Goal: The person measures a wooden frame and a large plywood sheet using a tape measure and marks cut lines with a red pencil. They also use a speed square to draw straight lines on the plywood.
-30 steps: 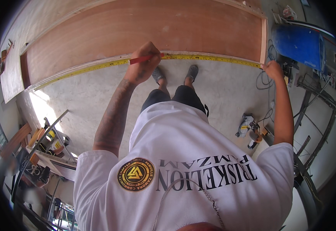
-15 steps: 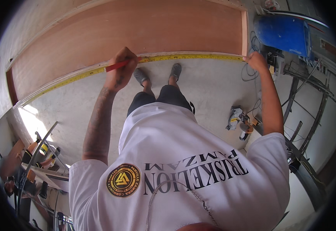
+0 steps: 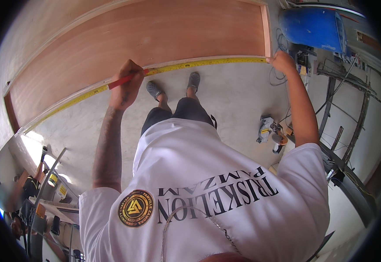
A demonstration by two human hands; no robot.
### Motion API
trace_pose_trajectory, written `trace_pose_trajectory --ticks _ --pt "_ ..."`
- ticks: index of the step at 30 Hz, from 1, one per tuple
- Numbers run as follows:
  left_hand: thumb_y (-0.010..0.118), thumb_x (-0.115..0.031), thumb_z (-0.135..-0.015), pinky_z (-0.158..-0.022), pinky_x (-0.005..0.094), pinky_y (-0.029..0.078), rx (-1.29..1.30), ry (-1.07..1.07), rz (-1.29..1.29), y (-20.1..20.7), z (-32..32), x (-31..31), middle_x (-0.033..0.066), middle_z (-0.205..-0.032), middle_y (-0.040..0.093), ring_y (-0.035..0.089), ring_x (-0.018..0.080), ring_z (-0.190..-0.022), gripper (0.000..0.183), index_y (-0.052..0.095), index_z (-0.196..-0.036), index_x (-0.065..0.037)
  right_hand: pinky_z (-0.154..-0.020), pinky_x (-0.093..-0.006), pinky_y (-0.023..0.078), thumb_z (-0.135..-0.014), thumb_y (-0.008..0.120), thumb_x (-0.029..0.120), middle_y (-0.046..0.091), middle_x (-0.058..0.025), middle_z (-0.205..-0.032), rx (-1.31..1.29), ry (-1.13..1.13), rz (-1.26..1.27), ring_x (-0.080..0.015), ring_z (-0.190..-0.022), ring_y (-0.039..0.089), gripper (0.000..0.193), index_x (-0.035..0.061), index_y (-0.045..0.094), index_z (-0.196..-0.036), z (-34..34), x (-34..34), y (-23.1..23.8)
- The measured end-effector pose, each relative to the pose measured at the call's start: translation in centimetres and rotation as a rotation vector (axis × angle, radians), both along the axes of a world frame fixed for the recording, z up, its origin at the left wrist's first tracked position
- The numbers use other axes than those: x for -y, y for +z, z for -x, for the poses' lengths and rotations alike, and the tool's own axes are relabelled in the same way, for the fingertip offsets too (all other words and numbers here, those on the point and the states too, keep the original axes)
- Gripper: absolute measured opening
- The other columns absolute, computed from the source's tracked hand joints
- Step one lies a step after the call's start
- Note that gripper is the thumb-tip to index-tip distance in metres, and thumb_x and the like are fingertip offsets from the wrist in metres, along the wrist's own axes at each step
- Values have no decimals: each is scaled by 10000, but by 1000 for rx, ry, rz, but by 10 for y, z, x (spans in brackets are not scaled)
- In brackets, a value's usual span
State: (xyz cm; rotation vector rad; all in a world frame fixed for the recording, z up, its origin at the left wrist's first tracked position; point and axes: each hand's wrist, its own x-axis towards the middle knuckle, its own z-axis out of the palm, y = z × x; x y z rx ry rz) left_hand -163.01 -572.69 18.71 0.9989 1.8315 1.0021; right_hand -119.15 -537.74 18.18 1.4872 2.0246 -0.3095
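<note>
A yellow tape measure blade [image 3: 186,66] stretches along the near edge of a framed wooden panel [image 3: 155,32]. My right hand [image 3: 282,62] pinches the blade's end at the panel's right corner. Farther left, my left hand [image 3: 127,85] is closed around a red pencil [image 3: 121,81], and its tip rests at the blade near the panel edge. The blade runs on past this hand to the panel's left end. Where the tape's case lies, I cannot tell.
On the floor to the right stands a power saw [image 3: 271,133]. Beyond it are a blue plastic container [image 3: 313,28], looped cables [image 3: 278,78] and a rack of dark bars [image 3: 330,98]. Tools and a work stand [image 3: 59,209] crowd the lower left. My feet [image 3: 154,89] are beside the panel.
The whole view has shifted a little, so the panel and both hands appear farther left. Both hands keep their grips, and the pencil slants slightly more steeply.
</note>
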Motion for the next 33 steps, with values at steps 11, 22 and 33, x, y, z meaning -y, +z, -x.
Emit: trace_pose_trajectory --ticks 11,22,33 --pt "603 -63 -949 -810 305 520 70 16 -90 -1 3 7 90 -883 675 630 130 -856 66 583 -931 -3 -806 -468 545 -900 751 439 739 -233 -901 -10 -41 -37 -388 -907 721 425 15 770 -891 0 4 0" --pt "613 -84 -949 -794 306 519 56 3 -86 1 7 6 81 -875 671 626 132 -846 76 591 -939 -11 -880 -477 528 -927 701 498 761 -173 -1036 101 -40 35 -359 -1016 715 442 68 774 -999 8 1 3" --pt "620 -86 -940 -779 310 520 74 24 -74 2 6 0 88 -858 673 625 137 -832 84 605 -924 -5 -887 -481 526 -920 712 491 761 -178 -1027 55 -27 22 -364 -1020 714 445 53 771 -968 7 -10 -4"
